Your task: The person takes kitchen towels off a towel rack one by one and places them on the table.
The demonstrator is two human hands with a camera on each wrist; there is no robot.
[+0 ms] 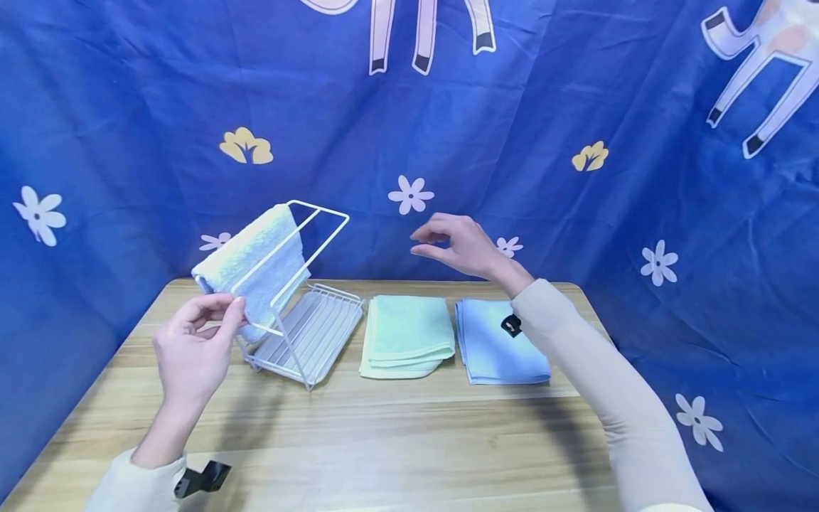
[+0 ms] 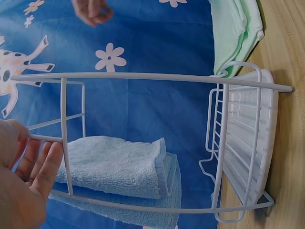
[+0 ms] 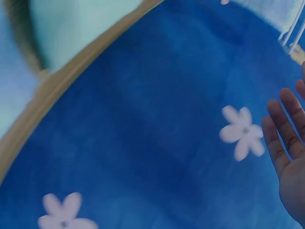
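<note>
My left hand [image 1: 195,348] pinches the near end bar of a white wire drying rack [image 2: 143,76] between thumb and fingers. Over the rack's upper bars hangs a light blue terry towel [image 1: 252,245], folded over, its lower part dangling. At the rack's base is a slatted white tray [image 1: 320,334] on the table. My right hand [image 1: 463,245] is in the air to the right of the rack, fingers loosely bent with nothing between them. In the right wrist view its fingers [image 3: 281,117] look nearly straight.
A folded mint green cloth [image 1: 409,327] lies right of the rack on the wooden table [image 1: 384,441]. Beside it is a folded blue cloth [image 1: 493,341], partly under the right forearm. A blue curtain [image 1: 333,142] with flowers and animal figures hangs behind.
</note>
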